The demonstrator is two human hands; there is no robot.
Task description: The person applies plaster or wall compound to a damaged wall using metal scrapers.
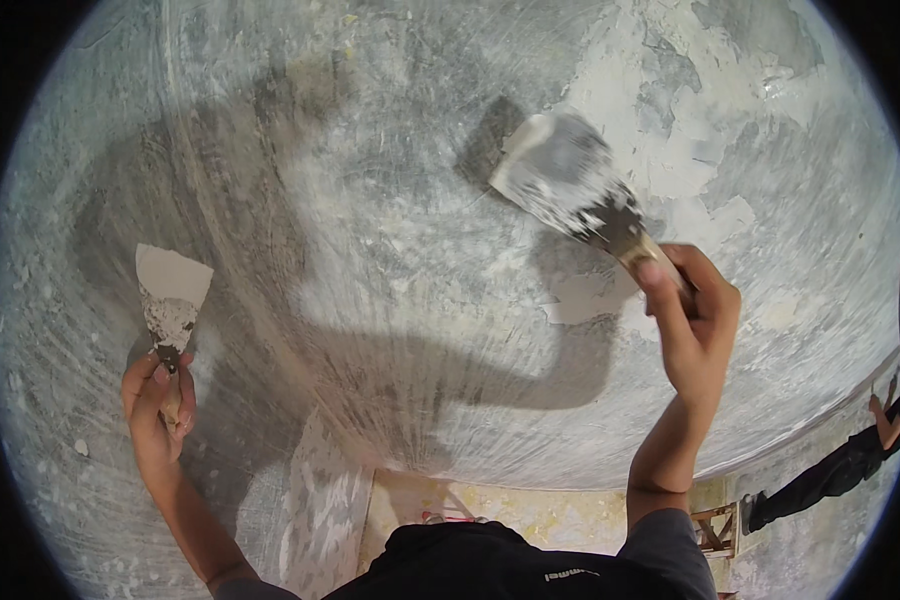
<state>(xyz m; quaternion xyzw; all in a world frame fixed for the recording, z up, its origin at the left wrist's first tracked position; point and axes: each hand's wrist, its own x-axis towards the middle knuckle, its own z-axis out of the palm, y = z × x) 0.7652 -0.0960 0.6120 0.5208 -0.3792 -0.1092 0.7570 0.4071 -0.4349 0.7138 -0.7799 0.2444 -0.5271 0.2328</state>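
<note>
My right hand [698,310] grips the handle of a wide putty knife [570,175], its blade smeared with pale plaster and tilted up to the left. The blade is over the grey wall [420,200], a little blurred; whether its edge touches is hard to tell. In my left hand [158,405] a second, narrower putty knife [173,285] points upward, its blade coated with whitish plaster and dark near the handle. Fresh light plaster [670,150] covers uneven patches of the wall to the right of the wide knife.
At the lower right another person [830,470] in dark clothes stands by a wooden stand [715,530], one arm raised toward the wall. A corner runs down the wall on the left. Below, the yellowish, stained floor [530,510] shows past my dark shirt.
</note>
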